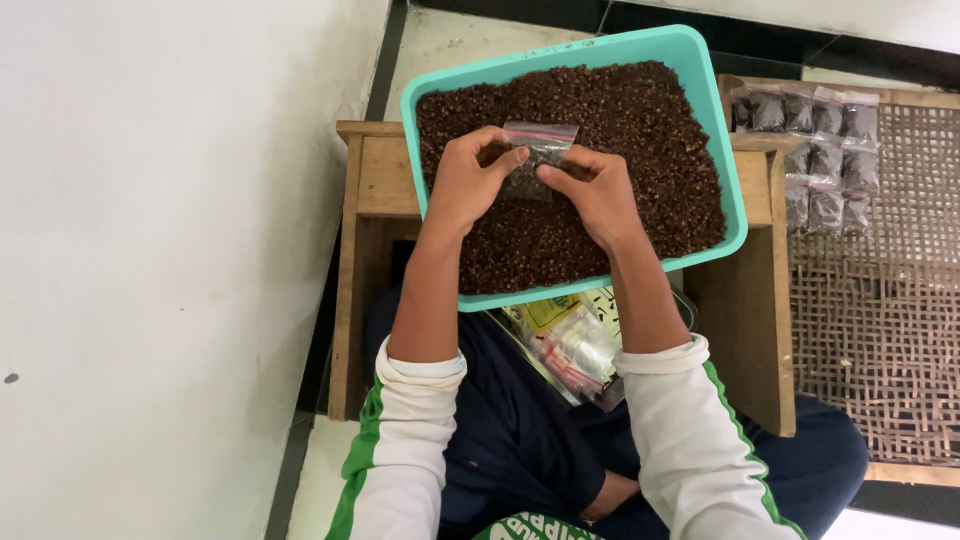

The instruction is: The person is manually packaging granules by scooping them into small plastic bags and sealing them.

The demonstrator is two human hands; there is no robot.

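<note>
My left hand (468,180) and my right hand (598,190) both grip a small clear zip bag (540,148) with a red seal strip, held over a teal plastic tray (700,60). The tray is filled with small dark brown dried spice pieces (640,150). The bag holds some of the dark pieces in its lower part. Fingers of both hands pinch the bag's sides, thumbs near its middle. The tray rests on a wooden stool (370,180) above my lap.
Several filled small bags (825,160) lie in rows on a woven rattan surface (880,320) at the right. A clear box with empty zip bags (575,350) sits under the tray near my knees. A white wall (160,250) runs along the left.
</note>
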